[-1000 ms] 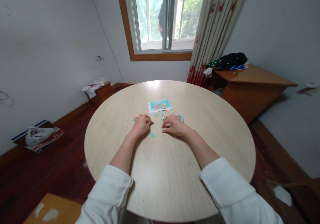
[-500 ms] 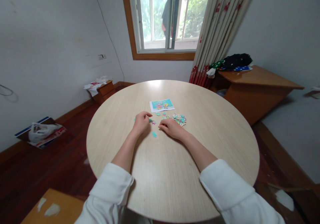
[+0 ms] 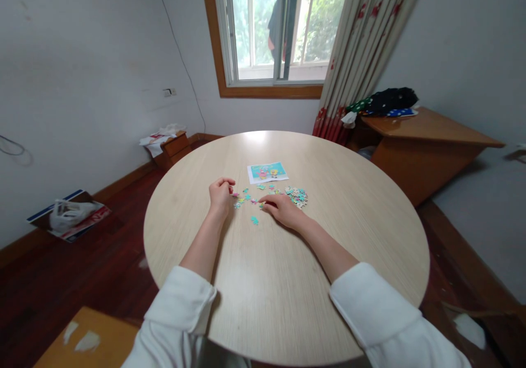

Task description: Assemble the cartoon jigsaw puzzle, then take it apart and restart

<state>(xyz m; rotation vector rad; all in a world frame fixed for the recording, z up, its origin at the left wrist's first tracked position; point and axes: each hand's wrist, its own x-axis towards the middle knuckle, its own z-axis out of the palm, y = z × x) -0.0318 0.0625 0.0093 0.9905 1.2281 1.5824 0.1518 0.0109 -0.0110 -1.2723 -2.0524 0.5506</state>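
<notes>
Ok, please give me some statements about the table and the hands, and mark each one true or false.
The table is round. True.
The left hand lies flat with fingers spread. False: its fingers are curled.
The pile of puzzle pieces sits just beyond the right hand. True.
The picture card lies at the table's near edge. False: it lies beyond both hands, toward the window.

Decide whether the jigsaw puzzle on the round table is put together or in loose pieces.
In loose pieces: single pieces lie apart on the table, and others sit in a small heap.
</notes>
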